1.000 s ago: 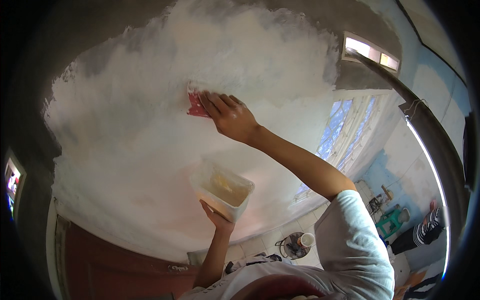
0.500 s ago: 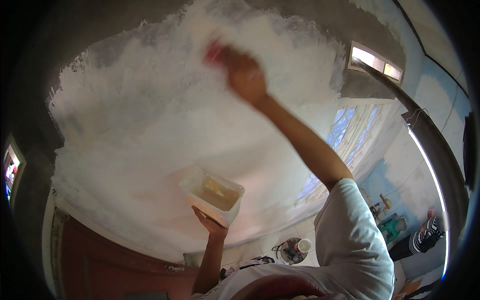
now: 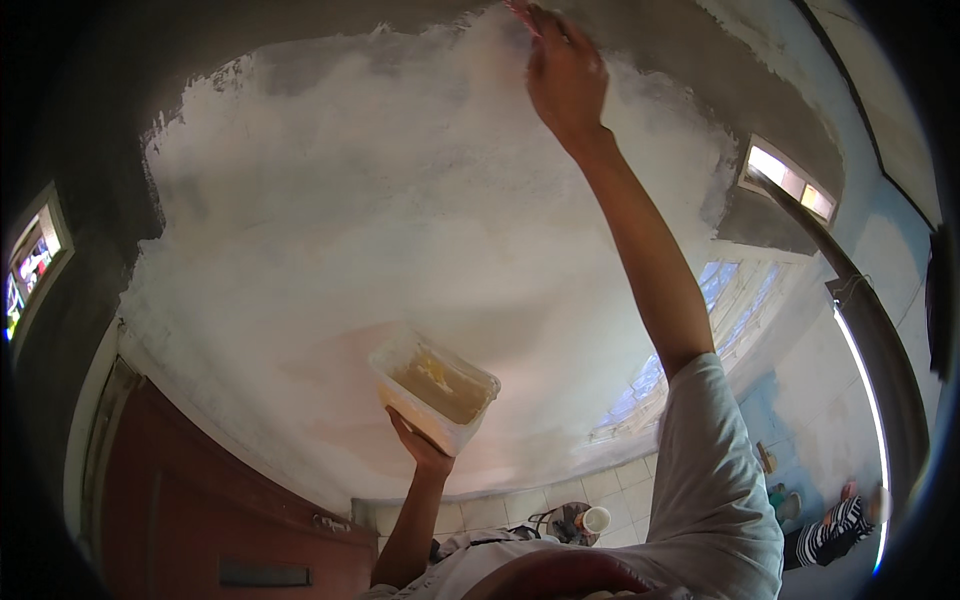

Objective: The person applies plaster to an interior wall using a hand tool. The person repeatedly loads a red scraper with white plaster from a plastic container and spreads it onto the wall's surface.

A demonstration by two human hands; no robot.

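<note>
My left hand (image 3: 428,448) supports a whitish rectangular plastic tub (image 3: 470,412) from below, its fingers against the tub's near side. A thin beige paste with a yellowish patch lies in the tilted tub. My right arm is stretched up high, and my right hand (image 3: 568,85) is closed on a thin red scraper (image 3: 522,15) at the upper edge of the view. The scraper is cut off by the frame and partly hidden by the fingers. Behind both hands is a wall (image 3: 330,200) with a cloudy white coat, its ragged upper border meeting bare grey plaster.
A reddish-brown door (image 3: 180,480) stands at lower left. At right are a window (image 3: 640,385), a small vent window (image 3: 790,182) and a long dark pole (image 3: 880,320). Below, a white bucket (image 3: 596,519) sits near the tiled floor. A person in stripes (image 3: 835,530) is at lower right.
My right hand has moved up and to the right with the red scraper, reaching the coat's upper border. The view has shifted slightly. My left hand still holds the tub.
</note>
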